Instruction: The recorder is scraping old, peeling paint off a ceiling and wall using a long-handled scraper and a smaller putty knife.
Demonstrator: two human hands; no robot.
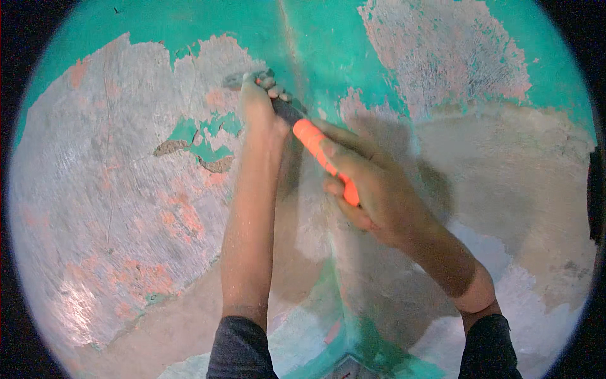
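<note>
My right hand (369, 180) is wrapped round the orange handle of a scraper (308, 136), which slants up and to the left. Its dark neck runs to my left hand (260, 104), whose fingers are curled round the head end of the tool. Those fingers look grey with dust and hide most of the blade. A dark grey patch shows just left of them; whether it is blade or shadow I cannot tell. Both hands are up against the wall (151, 221), at a stripped area bordering green paint.
Two wall faces meet at a corner line (338, 265) running down the middle. Green paint (322, 38) covers the top, with ragged edges. A broken green patch (211, 142) has chipped hollows beside it. Bare grey-brown plaster (505, 170) lies at the right.
</note>
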